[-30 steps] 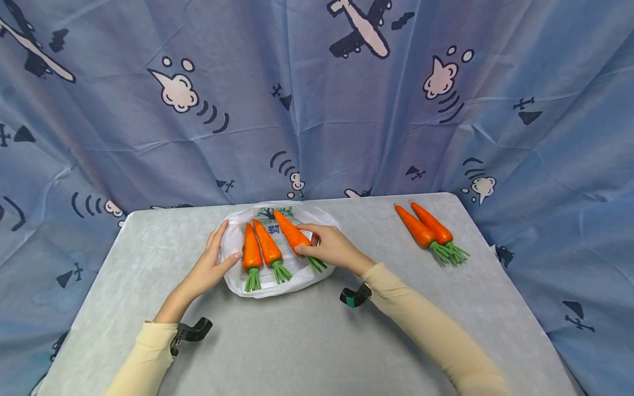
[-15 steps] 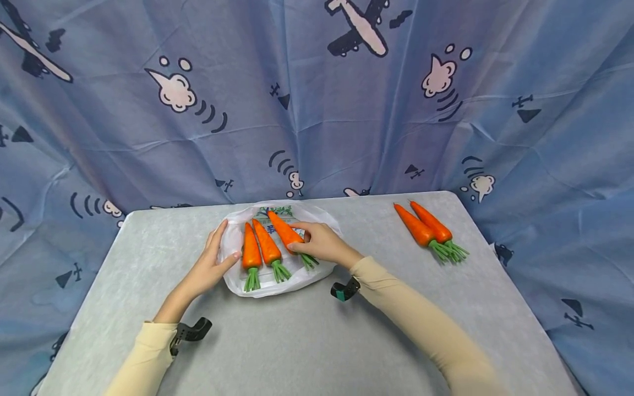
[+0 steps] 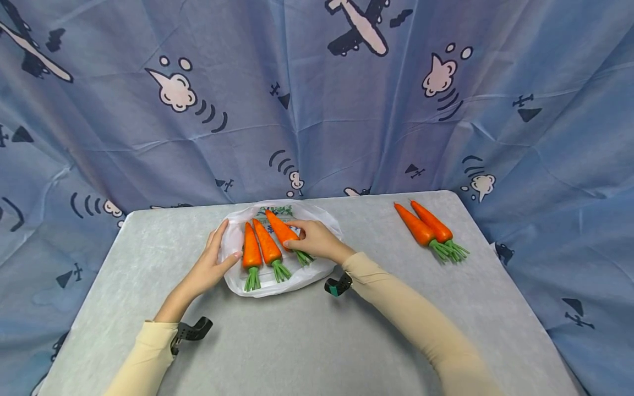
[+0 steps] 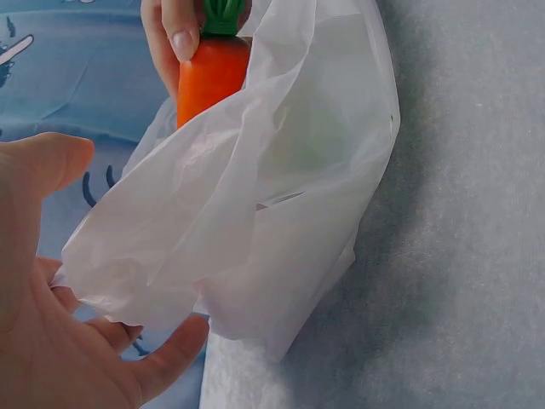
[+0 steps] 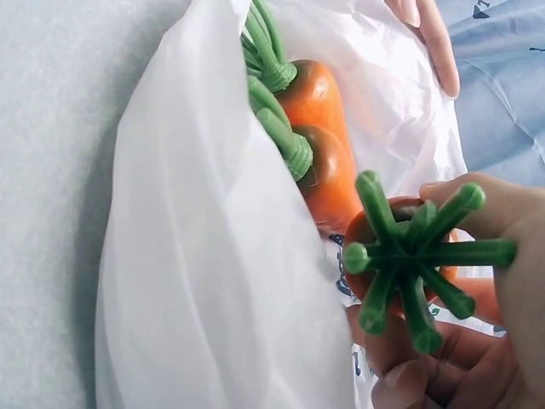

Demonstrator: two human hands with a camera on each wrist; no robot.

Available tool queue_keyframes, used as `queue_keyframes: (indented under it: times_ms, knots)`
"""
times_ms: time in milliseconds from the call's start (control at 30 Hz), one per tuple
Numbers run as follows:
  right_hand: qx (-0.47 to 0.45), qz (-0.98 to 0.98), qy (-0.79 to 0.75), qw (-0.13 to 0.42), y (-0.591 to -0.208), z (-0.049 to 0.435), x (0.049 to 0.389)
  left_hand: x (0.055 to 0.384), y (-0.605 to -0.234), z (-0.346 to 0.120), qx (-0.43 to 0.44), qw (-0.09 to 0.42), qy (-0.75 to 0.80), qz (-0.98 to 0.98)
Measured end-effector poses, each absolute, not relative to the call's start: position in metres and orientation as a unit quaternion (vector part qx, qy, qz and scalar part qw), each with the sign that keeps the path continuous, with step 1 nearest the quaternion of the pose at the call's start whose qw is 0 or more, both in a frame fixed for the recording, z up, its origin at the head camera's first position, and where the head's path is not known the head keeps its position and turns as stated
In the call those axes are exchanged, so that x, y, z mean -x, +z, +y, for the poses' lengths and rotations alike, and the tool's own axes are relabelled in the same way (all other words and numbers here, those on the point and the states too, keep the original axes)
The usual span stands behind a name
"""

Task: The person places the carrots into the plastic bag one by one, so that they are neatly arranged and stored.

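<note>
From the head, looks forward and down, farther off, over the pale grey flat table [image 3: 277,341] toward the blue printed fabric curtain [image 3: 342,148]; from the wrists, looks close from opposite sides at the thin white plastic bag [image 4: 170,230], sharing it and one green-stalked orange carrot [image 5: 400,256]

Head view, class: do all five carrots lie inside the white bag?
No, two carrots lie on the grey table, apart from the white bag and to its right.

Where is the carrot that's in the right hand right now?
In the head view, the held carrot is gripped by the right hand over the white plastic bag, just right of two other carrots lying in the bag.
</note>
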State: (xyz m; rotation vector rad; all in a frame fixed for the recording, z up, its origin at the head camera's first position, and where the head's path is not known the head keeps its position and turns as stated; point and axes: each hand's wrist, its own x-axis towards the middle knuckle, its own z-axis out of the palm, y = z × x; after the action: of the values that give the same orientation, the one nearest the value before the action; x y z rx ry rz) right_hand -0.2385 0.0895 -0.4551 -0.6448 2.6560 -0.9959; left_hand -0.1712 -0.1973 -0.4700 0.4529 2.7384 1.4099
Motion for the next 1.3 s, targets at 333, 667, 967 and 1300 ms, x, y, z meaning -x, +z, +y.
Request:
queue_keyframes:
  times_ms: [333, 667, 967, 1300]
  knots:
    - [0.22, 0.911, -0.33, 0.115, -0.461, 0.086, 0.244, 0.169, -0.466, -0.196, -0.143, 0.014, 0.459, 0.877]
    - [0.224, 0.911, -0.328, 0.111, -0.468, 0.082, 0.247, 0.169, -0.469, -0.196, -0.144, 0.011, 0.456, 0.878]
    - [0.224, 0.915, -0.315, 0.118, -0.471, 0.082, 0.247, 0.171, -0.469, -0.197, -0.143, 0.017, 0.454, 0.879]
    - [0.228, 0.915, -0.31, 0.121, -0.475, 0.081, 0.244, 0.17, -0.468, -0.197, -0.139, 0.025, 0.456, 0.879]
